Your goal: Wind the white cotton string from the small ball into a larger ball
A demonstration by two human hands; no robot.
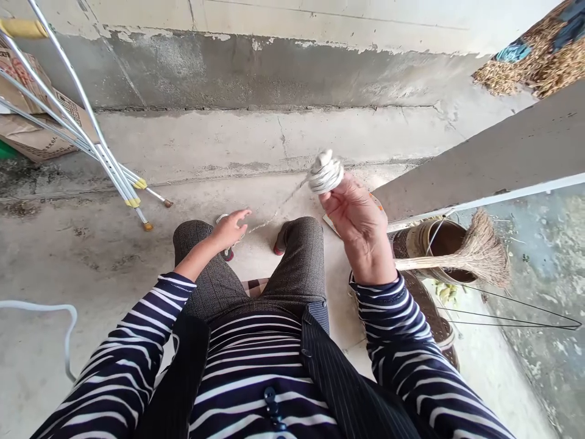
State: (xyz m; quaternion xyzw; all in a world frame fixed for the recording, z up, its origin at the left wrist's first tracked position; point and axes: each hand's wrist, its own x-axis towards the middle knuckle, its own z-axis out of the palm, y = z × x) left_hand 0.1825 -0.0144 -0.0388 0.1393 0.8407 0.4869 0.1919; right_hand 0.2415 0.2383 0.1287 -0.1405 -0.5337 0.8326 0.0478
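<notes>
Striped shirt [247,372], right hand [361,222] with probable yarn [326,175]

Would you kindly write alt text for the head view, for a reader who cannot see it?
A right hand holds up a ball of white cord, its strand stretching toward the left hand near the left knee. Crutches are at left, a broom at right.

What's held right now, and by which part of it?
A ball of white string, held at its near end in the right grip. Its strand runs toward the left grip; whether that pinches it can't be told.
</notes>
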